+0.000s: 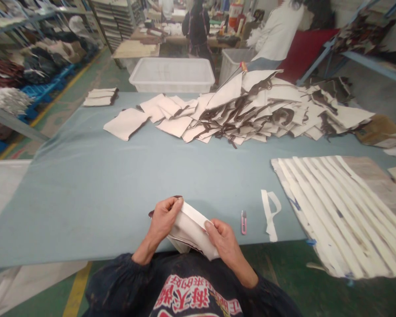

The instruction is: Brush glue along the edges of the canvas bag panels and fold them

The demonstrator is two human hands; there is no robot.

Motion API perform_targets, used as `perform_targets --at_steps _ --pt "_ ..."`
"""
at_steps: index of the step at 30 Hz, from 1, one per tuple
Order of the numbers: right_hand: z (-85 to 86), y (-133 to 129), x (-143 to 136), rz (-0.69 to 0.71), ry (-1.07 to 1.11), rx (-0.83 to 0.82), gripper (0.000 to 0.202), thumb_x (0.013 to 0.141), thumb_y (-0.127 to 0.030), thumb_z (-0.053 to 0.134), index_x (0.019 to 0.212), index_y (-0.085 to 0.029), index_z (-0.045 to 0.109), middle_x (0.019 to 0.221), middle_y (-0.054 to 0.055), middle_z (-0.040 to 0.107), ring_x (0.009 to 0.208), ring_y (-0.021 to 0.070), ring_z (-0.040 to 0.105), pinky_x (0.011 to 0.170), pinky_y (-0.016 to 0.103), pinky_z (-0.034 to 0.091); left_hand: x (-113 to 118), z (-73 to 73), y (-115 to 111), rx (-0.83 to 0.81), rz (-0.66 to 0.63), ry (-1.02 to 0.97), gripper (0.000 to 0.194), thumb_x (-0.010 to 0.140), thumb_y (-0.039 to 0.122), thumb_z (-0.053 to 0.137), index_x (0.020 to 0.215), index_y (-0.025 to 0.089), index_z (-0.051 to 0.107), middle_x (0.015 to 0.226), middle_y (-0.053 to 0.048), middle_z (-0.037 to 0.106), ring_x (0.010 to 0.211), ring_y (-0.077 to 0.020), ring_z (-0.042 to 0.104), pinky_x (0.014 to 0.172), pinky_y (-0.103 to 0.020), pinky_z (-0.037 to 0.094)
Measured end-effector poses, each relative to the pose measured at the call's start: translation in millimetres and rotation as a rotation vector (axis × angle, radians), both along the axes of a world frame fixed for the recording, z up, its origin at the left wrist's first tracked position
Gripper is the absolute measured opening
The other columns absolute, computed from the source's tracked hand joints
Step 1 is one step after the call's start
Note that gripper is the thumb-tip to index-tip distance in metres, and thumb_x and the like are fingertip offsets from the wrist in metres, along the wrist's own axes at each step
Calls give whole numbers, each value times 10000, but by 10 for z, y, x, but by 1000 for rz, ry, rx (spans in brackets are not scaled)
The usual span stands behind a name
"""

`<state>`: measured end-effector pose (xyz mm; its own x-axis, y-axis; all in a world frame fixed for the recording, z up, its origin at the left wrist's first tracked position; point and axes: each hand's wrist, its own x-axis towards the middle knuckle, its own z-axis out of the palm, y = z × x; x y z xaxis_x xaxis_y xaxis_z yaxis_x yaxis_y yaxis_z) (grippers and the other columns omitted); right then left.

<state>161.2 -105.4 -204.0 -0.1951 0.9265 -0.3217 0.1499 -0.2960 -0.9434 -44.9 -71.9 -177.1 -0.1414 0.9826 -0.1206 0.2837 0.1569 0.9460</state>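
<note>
A cream fabric piece point(193, 233) with dark brown edging hangs between my two hands at the table's front edge. My left hand point(165, 215) pinches its upper left part, the thumb close to the end of a white strip point(194, 215). The strip runs along the top of the fabric. My right hand point(222, 237) grips the fabric and the strip's other end, thumb on top. Right of my hands, pink thread snips point(243, 222) lie on the table, and beyond them are loose white strips point(269, 213).
A big heap of cream pieces point(251, 110) covers the blue-green table's point(119, 185) back right. A small stack point(100, 97) sits back left. Long white strips point(343, 211) lie on a board at right. Behind the table are a white tub point(172, 75) and people.
</note>
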Motion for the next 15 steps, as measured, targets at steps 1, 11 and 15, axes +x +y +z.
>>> perform_targets --at_steps 1,11,15 --pt "-27 -23 14 -6 1 0 620 843 -793 546 665 -199 546 550 -49 409 533 115 337 513 264 239 -14 15 7 -4 -4 -7 468 878 557 563 591 208 440 564 61 345 534 -103 339 496 -232 261" --pt "-78 -171 800 156 -251 40 393 851 -616 640 796 -229 682 764 37 686 740 238 603 696 344 434 -99 585 98 90 -185 62 439 887 471 565 572 202 419 582 45 361 565 -105 330 514 -238 255" --pt "342 45 876 -90 -350 270 301 852 -533 639 896 -249 727 919 78 743 899 290 649 858 408 452 27 828 92 212 -344 178 427 931 384 544 561 198 441 579 36 389 552 -110 348 508 -254 254"
